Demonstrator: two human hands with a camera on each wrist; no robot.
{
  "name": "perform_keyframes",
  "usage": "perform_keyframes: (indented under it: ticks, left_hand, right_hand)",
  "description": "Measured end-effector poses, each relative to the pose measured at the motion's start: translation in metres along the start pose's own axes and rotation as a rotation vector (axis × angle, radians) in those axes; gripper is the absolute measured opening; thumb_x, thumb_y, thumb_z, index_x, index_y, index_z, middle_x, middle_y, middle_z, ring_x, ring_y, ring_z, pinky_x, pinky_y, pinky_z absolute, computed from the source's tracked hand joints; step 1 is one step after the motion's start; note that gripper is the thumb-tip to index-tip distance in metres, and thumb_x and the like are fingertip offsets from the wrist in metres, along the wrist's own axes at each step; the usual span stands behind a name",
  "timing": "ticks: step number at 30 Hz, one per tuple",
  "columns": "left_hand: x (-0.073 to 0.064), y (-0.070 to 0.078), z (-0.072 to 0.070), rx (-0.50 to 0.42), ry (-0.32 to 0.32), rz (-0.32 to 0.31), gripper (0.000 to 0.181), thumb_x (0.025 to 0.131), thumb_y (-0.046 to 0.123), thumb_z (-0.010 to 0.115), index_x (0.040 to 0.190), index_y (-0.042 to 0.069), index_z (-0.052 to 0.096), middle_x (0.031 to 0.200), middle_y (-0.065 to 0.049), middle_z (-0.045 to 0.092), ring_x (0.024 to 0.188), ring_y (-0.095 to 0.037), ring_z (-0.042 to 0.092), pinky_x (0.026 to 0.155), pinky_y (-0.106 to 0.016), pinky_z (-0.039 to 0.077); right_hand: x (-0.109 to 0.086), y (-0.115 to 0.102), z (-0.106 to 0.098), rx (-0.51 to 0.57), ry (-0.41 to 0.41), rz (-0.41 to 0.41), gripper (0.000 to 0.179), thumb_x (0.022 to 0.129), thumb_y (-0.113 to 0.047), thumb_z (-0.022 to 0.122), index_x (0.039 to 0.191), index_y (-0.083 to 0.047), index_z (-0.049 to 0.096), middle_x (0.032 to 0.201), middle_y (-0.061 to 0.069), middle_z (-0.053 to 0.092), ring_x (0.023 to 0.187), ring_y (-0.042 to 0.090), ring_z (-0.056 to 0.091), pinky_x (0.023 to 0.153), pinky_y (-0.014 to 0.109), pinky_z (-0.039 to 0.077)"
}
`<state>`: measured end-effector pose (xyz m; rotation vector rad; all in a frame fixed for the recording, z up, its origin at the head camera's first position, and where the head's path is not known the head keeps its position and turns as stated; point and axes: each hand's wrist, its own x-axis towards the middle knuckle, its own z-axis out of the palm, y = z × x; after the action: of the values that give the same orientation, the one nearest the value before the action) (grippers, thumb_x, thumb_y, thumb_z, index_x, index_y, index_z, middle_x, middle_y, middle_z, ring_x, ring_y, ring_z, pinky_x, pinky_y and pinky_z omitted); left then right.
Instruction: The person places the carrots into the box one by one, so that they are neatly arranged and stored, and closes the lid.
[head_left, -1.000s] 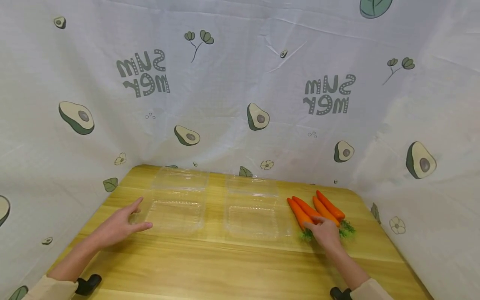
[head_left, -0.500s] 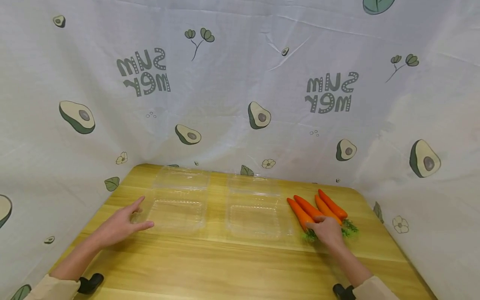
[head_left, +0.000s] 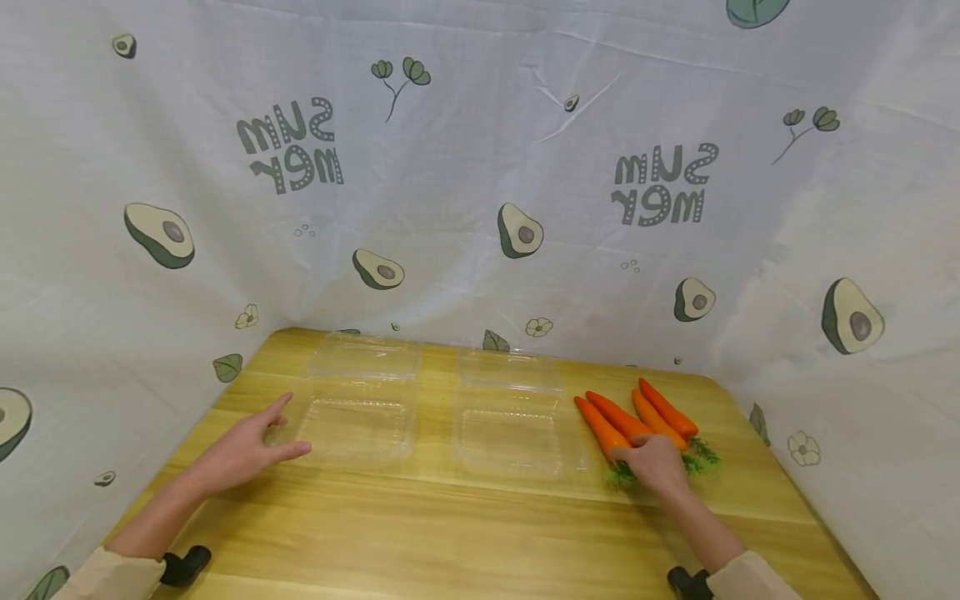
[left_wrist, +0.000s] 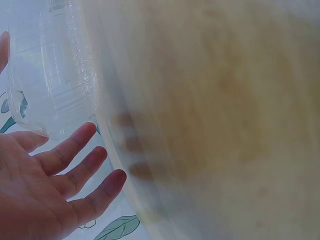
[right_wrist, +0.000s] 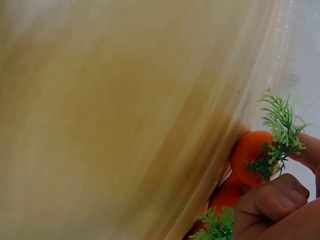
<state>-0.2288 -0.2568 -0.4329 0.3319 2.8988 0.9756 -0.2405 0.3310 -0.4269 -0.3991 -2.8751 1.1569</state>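
Note:
Several orange carrots [head_left: 630,415] with green tops lie side by side at the right of the wooden table [head_left: 450,533]. My right hand [head_left: 654,460] lies over their leafy ends. In the right wrist view its curled fingers [right_wrist: 272,202] and thumb hold one carrot [right_wrist: 250,157] near its top. Two clear plastic clamshell boxes stand open, the left box [head_left: 358,410] and the right box [head_left: 510,417]. My left hand [head_left: 255,442] rests open on the table just left of the left box [left_wrist: 50,75], with its fingers [left_wrist: 75,150] spread and holding nothing.
A white cloth [head_left: 480,208] printed with avocados hangs close behind and to both sides of the table. The table's rounded far corners meet it. Bare wood stretches across the front, between my forearms.
Almost nothing differs: both hands stay where they were, and only the head view has shifted slightly.

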Motion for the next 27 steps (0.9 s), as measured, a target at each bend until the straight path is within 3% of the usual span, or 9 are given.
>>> perform_keyframes:
  ticks: [8, 14, 17, 18, 20, 22, 24, 27]
  left_hand:
    - [0.001, 0.001, -0.001, 0.002, -0.013, -0.005, 0.101, 0.093, 0.053, 0.066, 0.16, -0.001, 0.014, 0.139, -0.037, 0.051, 0.122, -0.051, 0.055, 0.094, -0.063, 0.047]
    - [-0.001, 0.002, -0.001, -0.007, -0.005, 0.01, 0.1, 0.094, 0.051, 0.067, 0.159, -0.003, 0.014, 0.137, -0.039, 0.051, 0.121, -0.053, 0.055, 0.094, -0.064, 0.047]
    - [-0.002, 0.001, 0.0, -0.004, -0.005, 0.012, 0.1, 0.094, 0.051, 0.067, 0.159, -0.004, 0.015, 0.136, -0.039, 0.052, 0.121, -0.052, 0.056, 0.095, -0.064, 0.047]
    - [-0.002, 0.001, 0.0, 0.0, -0.004, 0.011, 0.1, 0.094, 0.051, 0.067, 0.159, -0.004, 0.015, 0.136, -0.039, 0.053, 0.121, -0.052, 0.056, 0.095, -0.064, 0.047]
    - [-0.002, 0.0, 0.0, 0.011, -0.001, 0.009, 0.1, 0.094, 0.051, 0.067, 0.159, -0.003, 0.016, 0.135, -0.038, 0.054, 0.121, -0.052, 0.057, 0.094, -0.064, 0.047]
    - [-0.001, -0.001, 0.0, 0.017, 0.001, 0.008, 0.099, 0.094, 0.051, 0.067, 0.159, -0.003, 0.016, 0.135, -0.038, 0.054, 0.12, -0.051, 0.057, 0.094, -0.064, 0.047]
    - [0.0, -0.001, -0.001, 0.015, -0.003, 0.004, 0.099, 0.094, 0.052, 0.067, 0.16, -0.003, 0.016, 0.135, -0.038, 0.054, 0.12, -0.052, 0.057, 0.093, -0.064, 0.047]
    - [0.001, -0.001, -0.001, 0.007, -0.011, -0.002, 0.1, 0.094, 0.052, 0.066, 0.16, -0.002, 0.015, 0.135, -0.038, 0.054, 0.12, -0.052, 0.057, 0.093, -0.064, 0.048]
  right_hand:
    - [0.002, 0.0, -0.001, 0.031, -0.007, 0.025, 0.033, 0.08, -0.02, 0.077, 0.065, -0.006, 0.051, 0.06, -0.001, 0.039, 0.061, 0.017, 0.035, 0.055, 0.03, 0.032]
    - [0.003, 0.002, 0.0, 0.042, -0.014, 0.025, 0.038, 0.08, -0.022, 0.077, 0.061, -0.01, 0.047, 0.058, -0.006, 0.029, 0.058, 0.014, 0.031, 0.053, 0.029, 0.031]
    - [0.003, 0.002, 0.0, 0.048, -0.018, 0.042, 0.037, 0.08, -0.023, 0.077, 0.063, -0.006, 0.05, 0.06, -0.004, 0.03, 0.059, 0.016, 0.03, 0.054, 0.03, 0.031]
    - [0.002, 0.001, -0.001, 0.044, -0.016, 0.042, 0.034, 0.081, -0.024, 0.077, 0.067, -0.001, 0.056, 0.061, 0.001, 0.038, 0.061, 0.018, 0.035, 0.056, 0.03, 0.035]
    - [0.0, 0.0, -0.003, 0.022, -0.016, 0.035, 0.035, 0.083, -0.026, 0.077, 0.087, 0.007, 0.067, 0.073, 0.019, 0.057, 0.069, 0.029, 0.05, 0.064, 0.035, 0.045]
    - [-0.001, -0.003, -0.007, -0.003, -0.012, 0.024, 0.051, 0.085, -0.03, 0.077, 0.109, 0.013, 0.067, 0.102, 0.036, 0.063, 0.089, 0.04, 0.058, 0.077, 0.043, 0.051]
    - [-0.002, -0.005, -0.011, -0.033, -0.003, 0.005, 0.066, 0.086, -0.034, 0.076, 0.125, 0.017, 0.06, 0.131, 0.04, 0.055, 0.11, 0.048, 0.057, 0.088, 0.051, 0.051]
    - [-0.002, -0.008, -0.017, -0.042, 0.001, 0.004, 0.069, 0.088, -0.037, 0.074, 0.129, 0.017, 0.058, 0.136, 0.04, 0.052, 0.115, 0.05, 0.055, 0.092, 0.055, 0.048]
